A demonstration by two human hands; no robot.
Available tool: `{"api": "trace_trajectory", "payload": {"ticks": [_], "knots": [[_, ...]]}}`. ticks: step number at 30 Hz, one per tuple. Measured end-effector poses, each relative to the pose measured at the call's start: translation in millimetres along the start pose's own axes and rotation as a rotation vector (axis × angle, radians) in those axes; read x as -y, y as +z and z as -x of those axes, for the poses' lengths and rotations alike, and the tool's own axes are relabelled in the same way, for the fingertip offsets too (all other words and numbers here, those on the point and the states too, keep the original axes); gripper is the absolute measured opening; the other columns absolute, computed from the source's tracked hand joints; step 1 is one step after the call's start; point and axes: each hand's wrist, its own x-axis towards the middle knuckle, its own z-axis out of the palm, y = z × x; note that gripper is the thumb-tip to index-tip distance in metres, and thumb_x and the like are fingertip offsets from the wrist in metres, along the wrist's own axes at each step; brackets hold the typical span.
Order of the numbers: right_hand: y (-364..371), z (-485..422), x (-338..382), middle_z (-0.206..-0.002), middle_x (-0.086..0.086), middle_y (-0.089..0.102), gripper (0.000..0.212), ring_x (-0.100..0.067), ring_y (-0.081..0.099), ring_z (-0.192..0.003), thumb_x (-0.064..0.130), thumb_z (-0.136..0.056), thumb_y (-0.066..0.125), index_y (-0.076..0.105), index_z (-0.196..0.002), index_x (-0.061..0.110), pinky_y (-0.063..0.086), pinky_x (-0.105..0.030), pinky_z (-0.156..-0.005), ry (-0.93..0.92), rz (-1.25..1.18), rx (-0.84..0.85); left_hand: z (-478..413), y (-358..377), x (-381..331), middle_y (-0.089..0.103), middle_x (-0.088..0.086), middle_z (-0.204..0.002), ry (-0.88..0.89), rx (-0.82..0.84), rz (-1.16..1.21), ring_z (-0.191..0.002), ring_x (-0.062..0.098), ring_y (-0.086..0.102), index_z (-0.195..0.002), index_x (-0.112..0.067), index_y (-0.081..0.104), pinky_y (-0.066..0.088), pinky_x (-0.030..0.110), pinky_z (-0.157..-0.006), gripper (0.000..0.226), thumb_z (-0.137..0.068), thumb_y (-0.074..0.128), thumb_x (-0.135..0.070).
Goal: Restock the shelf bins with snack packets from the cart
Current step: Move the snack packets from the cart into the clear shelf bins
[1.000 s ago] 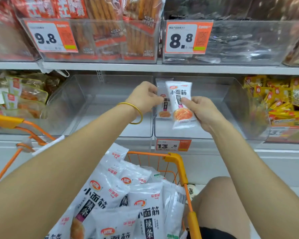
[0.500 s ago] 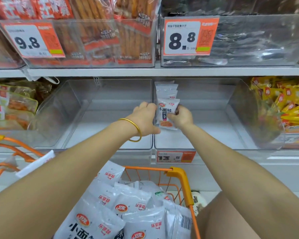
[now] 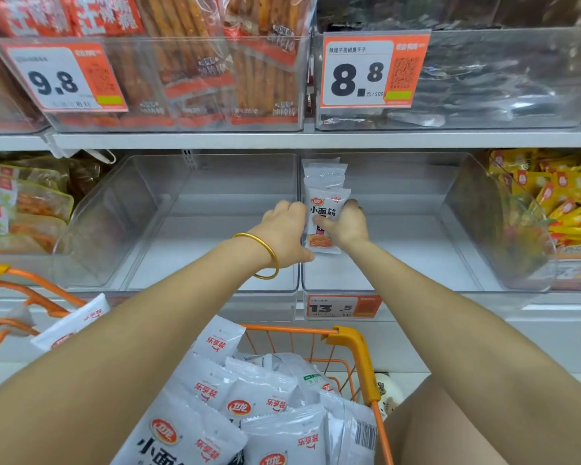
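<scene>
A white snack packet (image 3: 326, 213) with black lettering stands upright at the left wall of the clear right-hand shelf bin (image 3: 399, 263). My right hand (image 3: 348, 226) grips its right side, thumb across the front. My left hand (image 3: 287, 229), with a gold bangle on the wrist, holds its left edge with curled fingers. Right behind it stands a short row of like packets (image 3: 324, 172). Below my arms, the orange cart (image 3: 353, 344) holds several more white packets (image 3: 259, 404).
A clear bin (image 3: 198, 256) sits left of the one I reach into. Neighbouring bins hold yellow sweets (image 3: 557, 203) at right and orange-labelled packs (image 3: 24, 206) at left. The upper shelf (image 3: 316, 139) overhangs with full bins. A 13.5 price tag (image 3: 342, 307) marks the bin front.
My hands carried the packet down from in front of the bin into it and set it upright against the row at the left wall. The view has moved closer to the shelf.
</scene>
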Motion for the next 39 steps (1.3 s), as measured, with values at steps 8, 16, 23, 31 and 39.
{"api": "trace_trajectory", "payload": {"ticks": [8, 16, 23, 31, 39], "knots": [[-7.2, -1.1, -8.3, -0.102, -0.01, 0.066, 0.053, -0.02, 0.064, -0.083, 0.021, -0.064, 0.085, 0.057, -0.103, 0.0, 0.047, -0.026, -0.064, 0.1, -0.055, 0.059, 9.6, -4.9, 5.8, 0.027, 0.011, -0.144, 0.011, 0.054, -0.001, -0.133, 0.03, 0.029, -0.145, -0.016, 0.022, 0.031, 0.039, -0.108, 0.076, -0.085, 0.065, -0.032], [-50.5, 90.2, 30.5, -0.098, -0.005, 0.05, 0.026, -0.02, 0.052, -0.084, 0.009, -0.086, 0.062, 0.047, -0.107, 0.005, 0.043, -0.03, -0.069, -0.203, -0.09, -0.057, 69.0, -44.3, 32.4, 0.063, -0.006, -0.096, 0.059, 0.168, 0.015, -0.084, 0.007, 0.055, -0.107, -0.012, 0.067, 0.042, 0.013, -0.073, 0.024, -0.085, 0.065, -0.023], [-42.8, 185.3, 56.8, -0.076, -0.006, 0.058, 0.007, -0.019, 0.062, -0.053, 0.008, -0.091, 0.057, 0.053, -0.087, 0.012, 0.05, -0.033, -0.048, -0.306, -0.197, 0.491, 110.3, -49.6, 55.6, 0.061, -0.009, -0.083, 0.034, 0.327, -0.098, -0.078, 0.007, 0.055, -0.093, -0.016, 0.07, 0.041, 0.013, -0.072, 0.014, -0.082, 0.07, -0.025], [-29.4, 205.2, 57.7, -0.09, -0.007, 0.068, 0.03, -0.015, 0.067, -0.075, 0.033, -0.096, 0.042, 0.057, -0.101, 0.008, 0.056, -0.026, -0.072, -0.108, -0.483, 0.862, 114.4, -55.4, 53.4, 0.054, -0.009, -0.068, 0.099, 0.09, 0.127, -0.06, 0.005, 0.051, -0.077, -0.024, 0.053, 0.041, 0.017, -0.059, 0.015, -0.088, 0.062, -0.018], [-39.1, 191.2, 55.1, -0.099, -0.008, 0.071, 0.02, -0.023, 0.069, -0.083, 0.0, -0.084, 0.064, 0.061, -0.098, 0.014, 0.057, -0.036, -0.08, -0.061, -0.621, 0.587, 79.9, -58.1, 22.3, 0.055, -0.001, -0.089, 0.143, -0.342, 0.384, -0.077, 0.011, 0.054, -0.103, -0.011, 0.056, 0.045, 0.021, -0.065, 0.015, -0.089, 0.059, -0.017]]}}
